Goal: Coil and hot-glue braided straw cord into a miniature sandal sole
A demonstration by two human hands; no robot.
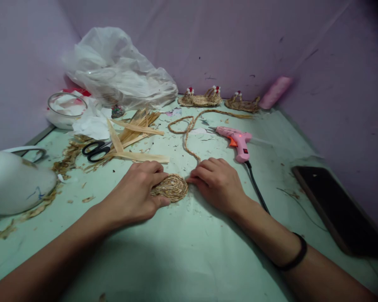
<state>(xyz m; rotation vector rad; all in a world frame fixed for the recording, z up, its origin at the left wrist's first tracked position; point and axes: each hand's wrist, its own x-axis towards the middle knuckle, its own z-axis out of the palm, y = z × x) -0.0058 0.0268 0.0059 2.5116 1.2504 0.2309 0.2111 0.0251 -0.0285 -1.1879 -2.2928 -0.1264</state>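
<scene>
A small coiled disc of braided straw rope lies flat on the pale green table. My left hand rests on its left side, fingers curled over the coil and thumb under its near edge. My right hand presses its fingertips against the coil's right edge, where the loose braided rope runs off toward the back of the table. A pink hot glue gun lies just behind my right hand, its black cord trailing past my wrist.
Black scissors and dried leaf strips lie left of centre. A crumpled plastic bag, a round container and a white vessel stand left. Tiny straw sandals sit at the back. A dark phone lies right.
</scene>
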